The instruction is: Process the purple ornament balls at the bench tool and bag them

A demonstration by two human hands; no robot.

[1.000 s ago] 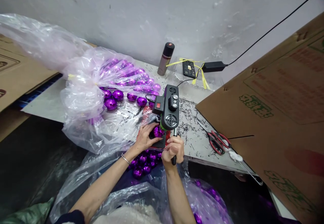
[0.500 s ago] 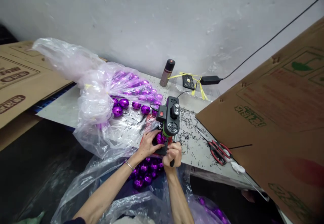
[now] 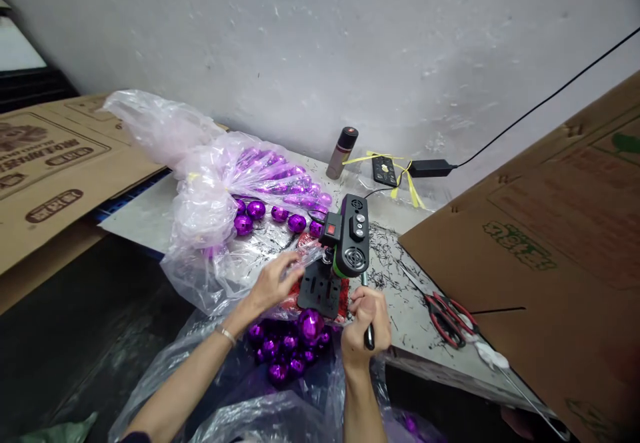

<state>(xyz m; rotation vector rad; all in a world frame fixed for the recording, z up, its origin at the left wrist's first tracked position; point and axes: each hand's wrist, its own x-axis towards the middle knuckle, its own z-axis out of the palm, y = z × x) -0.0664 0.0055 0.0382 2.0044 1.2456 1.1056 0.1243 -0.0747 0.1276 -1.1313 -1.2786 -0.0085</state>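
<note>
A small black drill press (image 3: 353, 236) stands on the table, its slotted base plate (image 3: 320, 289) bare. My right hand (image 3: 367, 323) is wrapped round the press's black-gripped lever. To the left of the base, my left hand (image 3: 277, 279) has its fingers apart, beside clear plastic film, with no ball in it. A shiny purple ball (image 3: 311, 326) is just below the front edge of the base, over a plastic bag of more purple balls (image 3: 279, 372). Several loose purple balls (image 3: 256, 210) lie behind my left hand.
A tied plastic bag of purple balls (image 3: 295, 179) fills the table's left. Behind the press are a spray can (image 3: 343, 153) and a black adapter (image 3: 430, 168). Red-handled scissors (image 3: 450, 319) lie right, beside a large carton (image 3: 550, 243). Another carton (image 3: 65, 169) is at left.
My left hand has moved left, off the base, and let go of the purple ball, which is now below the base's front edge. My right hand still holds the lever. The view has shifted slightly.
</note>
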